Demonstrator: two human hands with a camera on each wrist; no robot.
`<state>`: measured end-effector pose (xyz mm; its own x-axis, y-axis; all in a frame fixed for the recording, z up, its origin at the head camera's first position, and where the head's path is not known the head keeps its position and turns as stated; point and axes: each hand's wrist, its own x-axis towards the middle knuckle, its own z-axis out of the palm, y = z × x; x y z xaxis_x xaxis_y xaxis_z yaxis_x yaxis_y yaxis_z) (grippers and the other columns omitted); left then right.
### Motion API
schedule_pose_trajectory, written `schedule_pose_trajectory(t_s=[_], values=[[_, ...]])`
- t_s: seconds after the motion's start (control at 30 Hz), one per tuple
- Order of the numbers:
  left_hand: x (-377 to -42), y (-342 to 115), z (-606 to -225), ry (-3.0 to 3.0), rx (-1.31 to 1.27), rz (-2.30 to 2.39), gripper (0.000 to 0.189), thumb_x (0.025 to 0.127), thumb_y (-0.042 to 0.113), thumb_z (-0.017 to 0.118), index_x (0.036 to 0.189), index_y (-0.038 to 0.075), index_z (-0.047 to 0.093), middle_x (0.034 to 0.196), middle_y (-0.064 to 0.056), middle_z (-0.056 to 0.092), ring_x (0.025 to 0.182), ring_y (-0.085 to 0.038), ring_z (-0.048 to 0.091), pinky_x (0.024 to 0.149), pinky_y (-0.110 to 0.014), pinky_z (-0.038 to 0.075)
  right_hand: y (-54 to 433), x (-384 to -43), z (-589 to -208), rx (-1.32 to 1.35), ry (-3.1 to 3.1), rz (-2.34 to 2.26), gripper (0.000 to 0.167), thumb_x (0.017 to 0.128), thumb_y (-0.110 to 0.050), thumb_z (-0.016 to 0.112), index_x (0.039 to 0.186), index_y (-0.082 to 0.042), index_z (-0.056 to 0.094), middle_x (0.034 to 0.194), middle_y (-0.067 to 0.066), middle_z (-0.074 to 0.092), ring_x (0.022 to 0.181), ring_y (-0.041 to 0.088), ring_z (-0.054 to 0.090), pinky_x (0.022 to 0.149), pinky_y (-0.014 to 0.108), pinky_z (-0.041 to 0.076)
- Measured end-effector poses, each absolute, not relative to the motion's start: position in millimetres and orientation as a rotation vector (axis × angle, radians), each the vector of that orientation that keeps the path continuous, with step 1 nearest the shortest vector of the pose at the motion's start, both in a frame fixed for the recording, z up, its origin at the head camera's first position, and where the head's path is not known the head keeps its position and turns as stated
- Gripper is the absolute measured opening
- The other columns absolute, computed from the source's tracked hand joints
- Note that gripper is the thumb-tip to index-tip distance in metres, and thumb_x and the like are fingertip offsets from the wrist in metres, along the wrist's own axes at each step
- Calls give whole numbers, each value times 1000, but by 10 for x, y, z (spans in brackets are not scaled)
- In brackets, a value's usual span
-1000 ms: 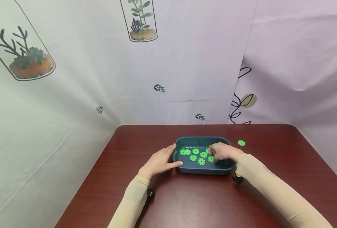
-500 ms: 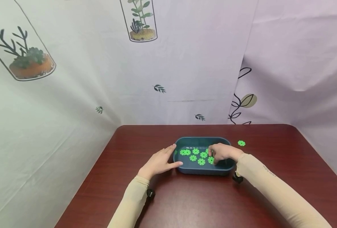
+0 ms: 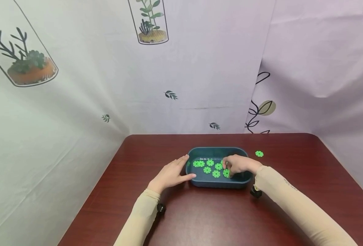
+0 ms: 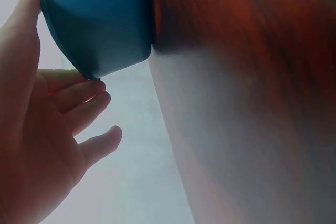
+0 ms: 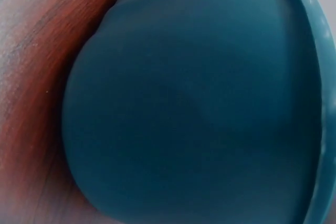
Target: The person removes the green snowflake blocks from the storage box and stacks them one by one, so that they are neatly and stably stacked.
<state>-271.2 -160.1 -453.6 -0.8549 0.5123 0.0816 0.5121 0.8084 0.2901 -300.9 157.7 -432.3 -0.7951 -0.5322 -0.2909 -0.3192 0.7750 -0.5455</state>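
A dark teal oblong tray [image 3: 219, 185] holds several flat green notched building discs [image 3: 216, 174]. My left hand [image 3: 171, 175] rests spread against the tray's left end, thumb over the near corner and fingers along the rim; the left wrist view shows these straight fingers at the rim from outside. My right hand [image 3: 238, 164] reaches in over the right side, index finger and thumb bent down around one green disc [image 3: 226, 173]. Another disc lies partly hidden behind its fingers. In the right wrist view the tray's outer wall [image 5: 189, 98] fills the picture, hiding the hand.
A single green disc [image 3: 259, 153] lies on the reddish-brown table [image 3: 199, 215], right of the tray. The table's far edge meets a pale printed cloth [image 3: 199, 75], and similar cloth hangs at both sides.
The disc at my right fingers has shifted slightly toward the near side of the tray, and the thumb with it. My left hand and the tray stay put.
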Motion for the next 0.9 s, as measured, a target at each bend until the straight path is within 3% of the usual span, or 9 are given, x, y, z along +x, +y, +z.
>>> schedule_pose_trajectory(t_s=[0.23,0.43,0.67,0.9], values=[[-2719,-1602,-4553,2990,849,482,98,89,74,54,159,8,32,159,-9,38,143,-28,41,113,-45,38,1600,-3038,-4304,-706,2468,-808,21,82,8,67,95,-9,63,68,3,56,59,15,48,60,31,42],[-2723,-1597,-4561,2999,853,480,98,89,74,54,158,8,33,158,-10,40,143,-28,42,112,-44,39,1661,-3103,-4230,-738,2468,-868,20,86,8,61,100,-5,64,77,5,60,67,17,56,64,31,48],[-2714,-1592,-4543,2980,836,516,99,88,75,55,158,9,34,158,-11,40,143,-29,42,111,-47,40,1798,-3193,-4002,-753,2544,-962,17,88,4,62,102,-3,65,81,7,62,67,20,56,60,33,46],[-2712,-1594,-4535,2960,806,550,100,87,76,56,159,10,33,159,-11,38,145,-26,37,113,-45,38,1993,-3286,-3812,-670,2638,-1067,14,93,-3,64,107,-4,65,89,9,65,81,30,62,69,39,53]])
